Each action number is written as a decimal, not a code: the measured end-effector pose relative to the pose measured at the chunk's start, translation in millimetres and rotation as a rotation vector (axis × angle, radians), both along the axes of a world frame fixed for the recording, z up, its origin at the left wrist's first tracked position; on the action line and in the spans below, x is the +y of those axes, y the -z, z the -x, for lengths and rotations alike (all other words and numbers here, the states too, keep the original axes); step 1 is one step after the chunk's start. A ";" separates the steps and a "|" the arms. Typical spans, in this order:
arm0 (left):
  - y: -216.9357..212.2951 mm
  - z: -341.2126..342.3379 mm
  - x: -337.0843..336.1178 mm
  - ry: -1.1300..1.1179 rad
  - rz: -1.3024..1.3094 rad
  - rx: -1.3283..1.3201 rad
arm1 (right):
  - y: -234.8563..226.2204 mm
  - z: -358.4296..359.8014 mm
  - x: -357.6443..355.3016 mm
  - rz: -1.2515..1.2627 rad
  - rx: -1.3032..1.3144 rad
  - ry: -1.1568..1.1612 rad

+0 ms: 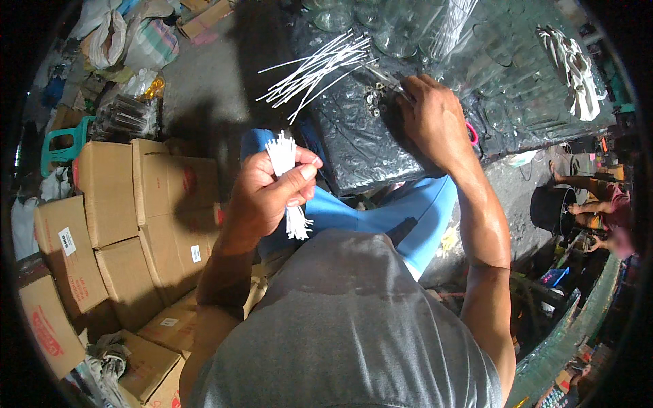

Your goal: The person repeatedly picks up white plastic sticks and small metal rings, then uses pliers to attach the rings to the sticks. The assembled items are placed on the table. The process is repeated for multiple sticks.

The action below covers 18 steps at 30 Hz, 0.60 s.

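My left hand (275,183) is closed around a bundle of thin white wicks (280,153), held upright over my lap, its ends sticking out above and below the fingers. My right hand (433,115) is on the black plastic-covered table (360,146), fingers curled downward. Beside its fingertips a slim metal tool (384,76) shows in part; I cannot tell whether the hand grips it. Small round metal pieces (373,102) lie just left of that hand. Loose white wicks (320,68) are spread over the table's left edge. A pink ring (471,133) shows by my right wrist.
Clear glass jars (398,41) crowd the far part of the table, with another white wick bundle (452,27) among them. White cloth (571,71) lies at far right. Cardboard boxes (180,190) are stacked on my left. Another person (615,207) is beside a black bucket (551,207).
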<state>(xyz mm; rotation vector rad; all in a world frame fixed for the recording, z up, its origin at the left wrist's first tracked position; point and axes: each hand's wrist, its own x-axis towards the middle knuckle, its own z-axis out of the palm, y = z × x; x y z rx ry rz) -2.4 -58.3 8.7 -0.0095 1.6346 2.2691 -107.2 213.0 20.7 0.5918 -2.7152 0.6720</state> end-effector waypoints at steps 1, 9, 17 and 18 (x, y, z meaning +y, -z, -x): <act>3.6 -0.4 3.8 -0.014 -0.063 -0.014 | -1.9 -0.9 0.7 0.020 0.013 -0.009; 6.4 -6.8 28.4 -0.048 -0.186 -0.004 | -19.4 -65.5 -18.8 0.606 -0.561 -0.171; 25.8 -3.0 34.0 -0.107 -0.185 0.020 | -16.2 -59.7 -23.9 -0.025 -0.270 -0.072; 25.3 -3.3 33.6 -0.101 -0.184 0.025 | -15.6 -57.8 -23.6 -0.072 -0.267 -0.047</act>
